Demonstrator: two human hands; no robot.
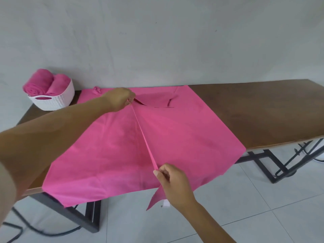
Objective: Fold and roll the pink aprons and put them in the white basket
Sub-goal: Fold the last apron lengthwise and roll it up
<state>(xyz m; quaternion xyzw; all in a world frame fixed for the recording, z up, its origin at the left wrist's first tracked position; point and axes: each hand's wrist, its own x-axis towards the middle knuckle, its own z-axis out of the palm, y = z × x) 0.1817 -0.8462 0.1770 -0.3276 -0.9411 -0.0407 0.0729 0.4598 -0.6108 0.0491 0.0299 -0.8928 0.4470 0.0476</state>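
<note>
A pink apron (184, 137) lies spread flat across the brown table (254, 111), its near edge hanging over the front. A thin pink strap (143, 135) runs taut over the apron between my hands. My left hand (121, 99) pinches the strap's far end near the apron's top. Near the table's front edge, my right hand (172, 181) pinches the strap's near end, and its loose tail hangs below the table edge. A white basket (54, 100) at the table's far left holds two rolled pink aprons (42, 84).
A grey wall stands right behind the table. The table's right half is bare wood. Black metal legs (270, 165) and cables sit below, over a pale tiled floor (263, 216). A small bunched bit of pink cloth (97, 89) lies by the apron's far left corner.
</note>
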